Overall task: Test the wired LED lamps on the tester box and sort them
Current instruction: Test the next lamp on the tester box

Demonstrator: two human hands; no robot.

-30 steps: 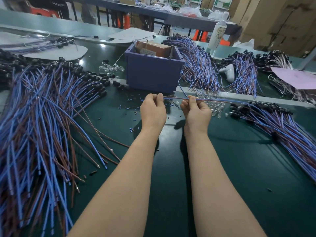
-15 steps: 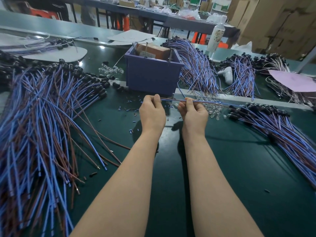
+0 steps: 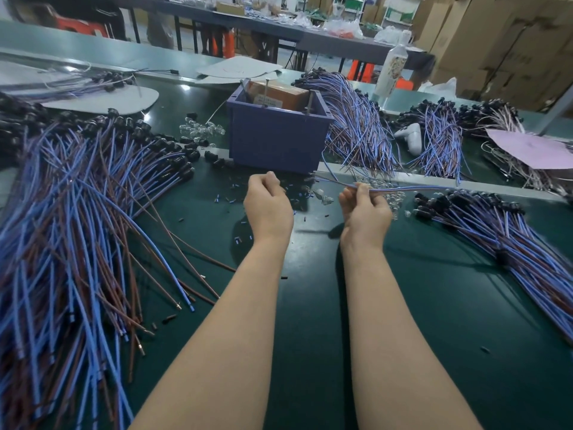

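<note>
One wired lamp (image 3: pixel 409 188) pinched in right grip (image 3: pixel 366 209), jutting both sides, left grip (image 3: pixel 268 203) curled, apart.

Dark green desk (image 3: pixel 418 321) lies under the fingers (image 3: pixel 270 179). Far past them is a long grey table (image 3: pixel 356 46) w/ black legs, orange stools (image 3: pixel 77 26) near it. Big brown boxes (image 3: pixel 502 41) are stacked far off to the right. A light spot (image 3: pixel 185 87) shines on the desk, past & left of the fingers.

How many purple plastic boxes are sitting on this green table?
1: the purple plastic box stands mid-table beyond the left hand and the right hand, which holds a blue-and-brown wired lamp. Others may be out of view.
</note>
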